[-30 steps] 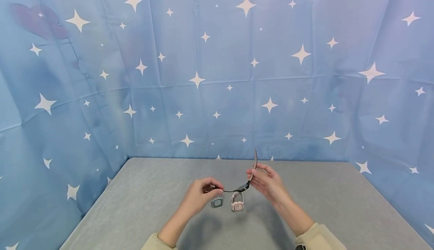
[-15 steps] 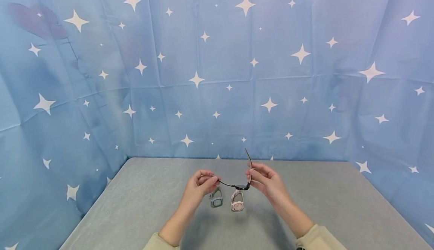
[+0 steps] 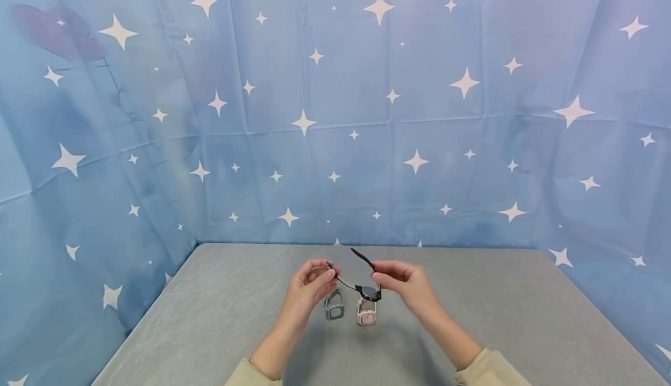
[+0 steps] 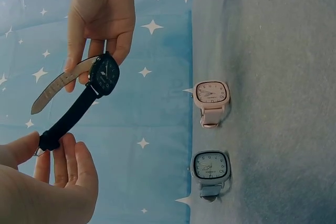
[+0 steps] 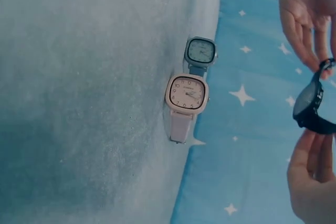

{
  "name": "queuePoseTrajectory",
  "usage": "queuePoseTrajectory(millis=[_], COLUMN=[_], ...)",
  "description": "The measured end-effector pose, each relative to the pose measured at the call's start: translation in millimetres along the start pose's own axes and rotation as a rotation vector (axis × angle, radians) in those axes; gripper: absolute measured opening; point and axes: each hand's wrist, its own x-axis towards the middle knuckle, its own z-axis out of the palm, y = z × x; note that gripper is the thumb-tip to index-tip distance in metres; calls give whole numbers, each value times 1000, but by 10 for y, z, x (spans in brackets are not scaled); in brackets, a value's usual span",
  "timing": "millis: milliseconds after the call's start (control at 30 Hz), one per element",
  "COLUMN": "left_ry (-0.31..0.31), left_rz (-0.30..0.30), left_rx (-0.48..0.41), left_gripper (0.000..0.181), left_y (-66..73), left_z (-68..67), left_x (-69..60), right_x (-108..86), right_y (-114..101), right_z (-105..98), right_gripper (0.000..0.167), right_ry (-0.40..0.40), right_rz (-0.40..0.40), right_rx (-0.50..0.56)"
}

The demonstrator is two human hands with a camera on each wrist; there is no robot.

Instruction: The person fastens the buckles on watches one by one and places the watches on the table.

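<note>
A black wristwatch (image 3: 370, 293) with an unfastened strap is held up above the table between both hands. My left hand (image 3: 303, 293) pinches the buckle end of the strap between thumb and fingers. Near the case, my right hand (image 3: 411, 289) grips the other strap half, whose free end points up and to the left. The dark dial (image 4: 106, 73) and the strap's tan lining show in the left wrist view. Below the held watch, a pink watch (image 3: 366, 312) and a grey-blue watch (image 3: 334, 307) rest side by side on the table.
The grey table (image 3: 251, 328) has its far edge just beyond the hands. A blue curtain with white stars (image 3: 335, 95) hangs behind it and along both sides.
The free strap end has swung left and down, and the watch case has turned. My right hand has shifted slightly left; my left hand has risen a little. The two watches on the table stay put.
</note>
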Motion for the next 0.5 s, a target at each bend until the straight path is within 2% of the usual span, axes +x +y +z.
queuePoseTrajectory(millis=[33,167,233,267,367,400,467,500], left_ry=[-7,3,4,12,-2,-24,-40,-59], left_rz=[5,8,7,8,49,99,140,181], left_rx=[10,37,51,51,79,76,84,90], left_gripper=[39,40,39,36,34,31,30,28], left_y=[-81,-89,-87,-13,-33,-189,-238,-325], left_z=[-43,-38,-37,6,1,-62,-81,-120], left_x=[49,50,48,0,1,88,107,158], right_x=[-18,-69,-61,-47,-8,3,6,7], right_y=[-66,-260,-238,-197,-50,-13,17,27], right_z=[20,77,81,73,48,41,38,38], right_gripper=[29,28,26,25,24,24,24,25], right_ry=[-3,-8,-13,-16,-31,-37,-46,-52], right_rz=[20,50,35,24,-5,-15,-34,-43], right_rx=[-15,-94,-129,-144,-180,-190,-207,-214])
